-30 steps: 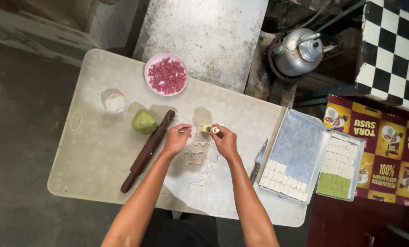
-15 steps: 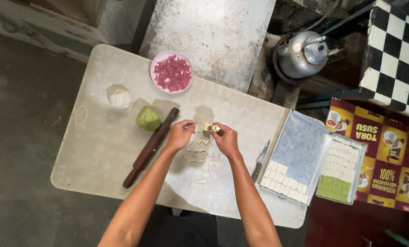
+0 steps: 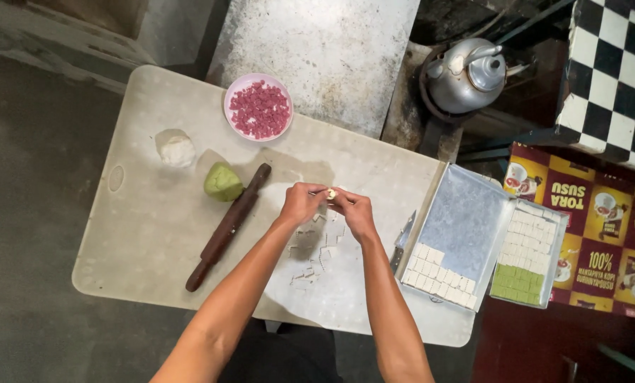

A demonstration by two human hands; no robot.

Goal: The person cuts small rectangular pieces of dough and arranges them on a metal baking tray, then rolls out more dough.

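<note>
Two hands are brought together over the middle of the pale counter [image 3: 140,241], and a small pale dough piece [image 3: 331,193] is pinched between their fingertips. The left hand [image 3: 301,203] is nearly closed, its fingers curled in around the piece from nine o'clock; the right hand [image 3: 355,211] is likewise curled and grips the same piece from three o'clock. The piece is too small for its long axis to be told. It is held just above a floured patch where cut dough squares [image 3: 316,250] lie scattered, at six o'clock from the hands.

A dark wooden rolling pin [image 3: 227,227] lies at nine o'clock from the hands, its long axis running from the one o'clock end down to the seven o'clock end. A green dough ball [image 3: 222,181] is set just beside the pin's upper end, and a white dough ball [image 3: 175,148] sits farther out at ten o'clock.

A pink bowl [image 3: 232,93] stands at eleven o'clock from the hands and is filled with small reddish-pink pieces [image 3: 260,109]. At three o'clock a knife [image 3: 403,240] lies beside an open tray [image 3: 466,213], in which rows of white squares are packed along the near edge. A second tray [image 3: 553,216] next to it is filled with white squares and, at its near end, green ones. A metal kettle [image 3: 466,74] stands at one o'clock, off the counter.
</note>
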